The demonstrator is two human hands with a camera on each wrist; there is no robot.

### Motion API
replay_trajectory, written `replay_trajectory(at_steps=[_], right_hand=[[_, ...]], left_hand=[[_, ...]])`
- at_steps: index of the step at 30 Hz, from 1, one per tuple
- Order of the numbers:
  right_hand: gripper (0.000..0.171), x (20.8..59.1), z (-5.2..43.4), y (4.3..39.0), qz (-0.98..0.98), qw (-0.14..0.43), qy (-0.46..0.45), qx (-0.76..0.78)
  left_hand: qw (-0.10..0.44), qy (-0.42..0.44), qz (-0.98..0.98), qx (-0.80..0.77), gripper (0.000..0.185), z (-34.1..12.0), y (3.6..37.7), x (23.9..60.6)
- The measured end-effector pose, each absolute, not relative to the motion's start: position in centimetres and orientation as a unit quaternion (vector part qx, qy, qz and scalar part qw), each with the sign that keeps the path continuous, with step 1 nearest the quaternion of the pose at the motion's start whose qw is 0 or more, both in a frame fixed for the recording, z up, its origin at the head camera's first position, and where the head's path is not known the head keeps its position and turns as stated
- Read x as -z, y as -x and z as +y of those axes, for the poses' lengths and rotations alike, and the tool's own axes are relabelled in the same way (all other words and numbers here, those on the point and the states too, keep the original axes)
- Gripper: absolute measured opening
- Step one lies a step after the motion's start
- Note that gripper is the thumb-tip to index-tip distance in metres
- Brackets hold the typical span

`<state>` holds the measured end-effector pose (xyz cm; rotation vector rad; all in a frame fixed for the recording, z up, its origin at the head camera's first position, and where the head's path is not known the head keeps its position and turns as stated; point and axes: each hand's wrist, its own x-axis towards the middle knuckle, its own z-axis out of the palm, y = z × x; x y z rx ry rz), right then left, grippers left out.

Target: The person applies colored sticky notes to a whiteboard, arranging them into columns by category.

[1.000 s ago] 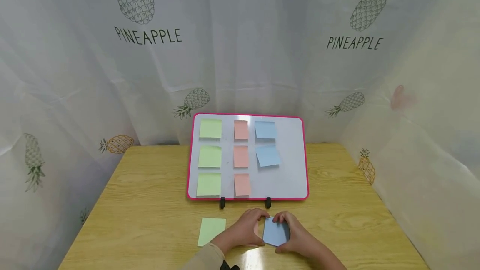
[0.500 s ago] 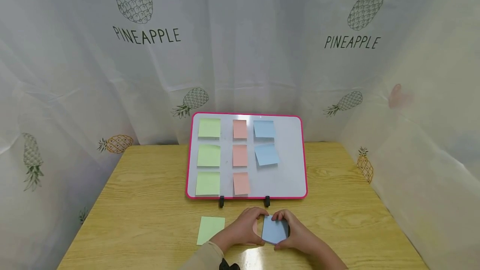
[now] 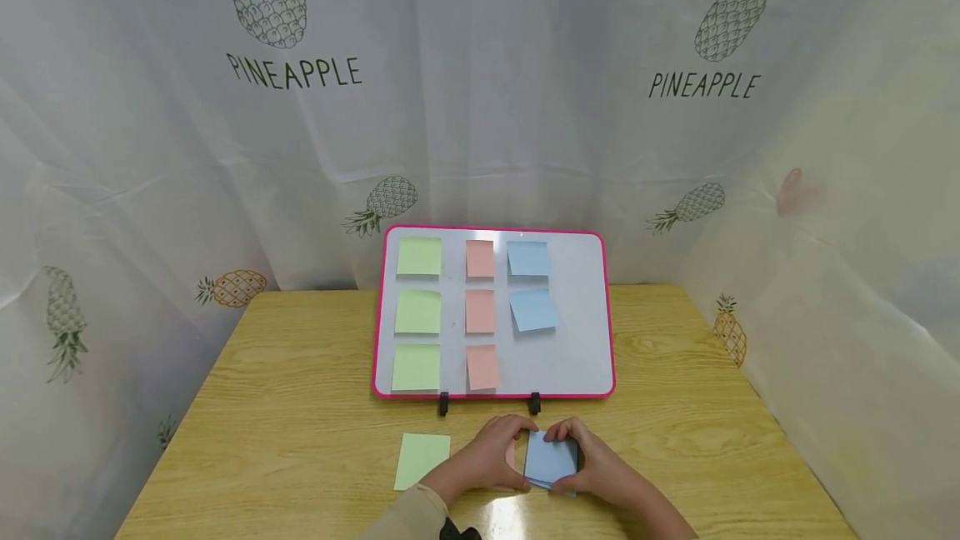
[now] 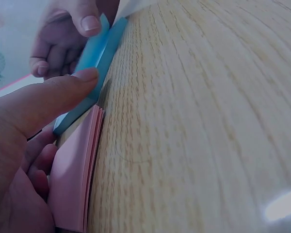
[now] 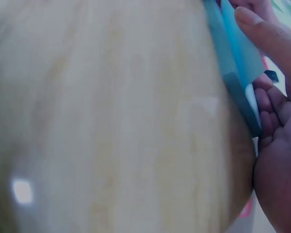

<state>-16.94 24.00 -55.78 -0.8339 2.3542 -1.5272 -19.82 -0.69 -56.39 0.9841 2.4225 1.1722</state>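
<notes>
— Two hands meet at the near middle of the table (image 3: 285, 407), yes?

— Yes. The left hand (image 3: 489, 458) and the right hand (image 3: 592, 465) both close round a blue pad (image 3: 550, 458) of sticky notes, just near of the whiteboard (image 3: 577, 357).

— How does each hand hold it?

— In the left wrist view the left thumb (image 4: 48, 102) presses on the blue pad's (image 4: 94, 73) edge, with the other fingers curled under a pink pad (image 4: 75, 179) that lies against it. The right hand's fingers (image 4: 63, 34) pinch a top blue sheet, lifted a little off the stack. The right wrist view shows that sheet (image 5: 242, 53) peeled away from the pad (image 5: 233, 82), gripped between thumb and fingers.

— What lies beside them?

— One green pad (image 3: 422, 458) flat on the table, just left of the left hand, not touching it.

— And the board?

— It stands tilted on two black feet, pink-framed, at the far middle. Three green notes (image 3: 417, 312) run down its left column, three pink notes (image 3: 481, 312) down the middle, and two blue notes (image 3: 531, 283) sit in the right column; the lower blue one is slightly crooked.

— Behind it?

— White curtain (image 3: 480, 107) printed with pineapples.
</notes>
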Motion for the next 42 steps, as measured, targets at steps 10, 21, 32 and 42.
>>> replay_trajectory(at_steps=[10, 21, 32, 42], right_hand=[[0.046, 54.7, 24.6, 16.9, 0.795, 0.122, 0.287, 0.521], [0.016, 54.0, 25.1, 17.0, 0.802, 0.135, 0.267, 0.518], [0.022, 54.2, 25.2, 17.6, 0.774, 0.138, 0.309, 0.536], [0.029, 54.3, 25.8, 18.1, 0.808, 0.162, 0.229, 0.518]], left_hand=[[0.15, -0.293, 0.837, -0.437, 0.077, -0.4, 19.4, 56.5], [0.108, -0.297, 0.847, -0.426, 0.078, -0.1, 19.3, 56.3], [0.128, -0.29, 0.845, -0.43, 0.074, -0.2, 19.2, 56.1], [0.119, -0.292, 0.85, -0.422, 0.075, 0.0, 19.4, 56.5]])
